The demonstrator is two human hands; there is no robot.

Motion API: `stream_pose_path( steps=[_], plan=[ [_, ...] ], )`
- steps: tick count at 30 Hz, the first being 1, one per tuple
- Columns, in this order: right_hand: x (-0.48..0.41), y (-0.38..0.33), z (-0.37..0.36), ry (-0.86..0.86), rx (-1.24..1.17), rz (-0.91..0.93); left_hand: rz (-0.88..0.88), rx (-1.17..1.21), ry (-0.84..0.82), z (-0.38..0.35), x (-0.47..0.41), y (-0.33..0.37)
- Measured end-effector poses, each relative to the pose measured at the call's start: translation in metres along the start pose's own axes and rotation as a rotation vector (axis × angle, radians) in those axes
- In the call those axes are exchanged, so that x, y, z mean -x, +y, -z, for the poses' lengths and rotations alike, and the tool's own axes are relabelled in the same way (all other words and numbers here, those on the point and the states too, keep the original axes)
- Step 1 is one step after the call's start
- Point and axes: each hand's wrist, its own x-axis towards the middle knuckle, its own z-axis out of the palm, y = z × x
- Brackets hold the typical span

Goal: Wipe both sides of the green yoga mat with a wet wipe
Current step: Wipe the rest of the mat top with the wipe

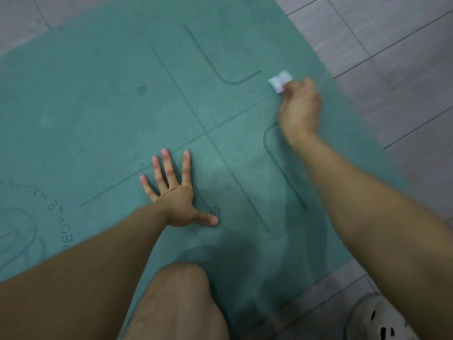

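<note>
1. The green yoga mat (pixel 98 106) lies spread flat on a grey tiled floor (pixel 392 45), printed side up. A cross of lines (pixel 207 132) marks its surface, and each place below is told from that cross.
2. The left hand (pixel 175 192) rests palm down on the mat, just nearer than the cross and to its left. Its fingers are straight and spread wide, with the thumb stretched out beside a printed dot (pixel 215 211).
3. The right hand (pixel 300 109) is to the right of the cross and slightly beyond it, close to the mat's right edge. It is blurred, with its fingers curled and pinching the wet wipe (pixel 280 81).
4. The wipe is white and folded, and sticks out past the fingers over the mat. Whether it touches the surface cannot be told.
5. A bare knee (pixel 181 290) sits nearer than the cross, at the mat's near edge.
6. A pale shoe (pixel 375 317) with dark holes stands on the floor, well to the near right of the cross and off the mat.
7. Curved lettering (pixel 62 224) lies well to the near left of the cross.
</note>
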Motion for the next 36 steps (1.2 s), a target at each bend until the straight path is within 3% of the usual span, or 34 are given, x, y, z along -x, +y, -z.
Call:
stream_pose_path(
  steps=[4, 5, 9, 13, 17, 22, 24, 27, 29, 33, 36],
  plan=[
    [0.097, -0.025, -0.014, -0.368, -0.025, 0.564, 0.01, -0.004, 0.006, 0.0, 0.0, 0.0],
    [0.096, -0.023, -0.009, -0.412, -0.034, 0.621, 0.011, -0.005, 0.009, 0.0, 0.0, 0.0],
    [0.058, -0.021, 0.0, -0.355, 0.023, 0.705, 0.003, 0.0, 0.019, -0.001, -0.001, 0.0],
    [0.1, -0.037, -0.005, -0.368, 0.001, 0.522, 0.002, 0.0, 0.019, -0.002, -0.002, -0.001],
    [0.149, -0.018, 0.019, -0.552, 0.014, 0.792, 0.002, -0.007, 0.027, -0.002, -0.002, 0.0],
    [0.113, -0.014, 0.015, -0.468, 0.066, 1.024, -0.001, -0.004, 0.027, -0.003, -0.002, -0.001],
    [0.078, -0.022, 0.006, -0.383, 0.102, 0.95, -0.006, 0.005, 0.021, -0.002, -0.003, -0.001],
    [0.024, -0.033, 0.007, -0.271, 0.074, 0.535, -0.006, 0.013, 0.015, -0.001, -0.003, -0.001],
    [0.02, -0.039, 0.003, -0.259, 0.076, 0.417, -0.008, 0.005, 0.018, -0.001, -0.002, -0.001],
    [0.063, -0.045, -0.001, -0.362, 0.061, 0.566, -0.011, 0.009, 0.016, -0.001, -0.002, -0.001],
    [0.09, -0.038, -0.002, -0.314, 0.025, 0.676, -0.01, 0.01, 0.015, -0.002, -0.002, -0.001]
  ],
)
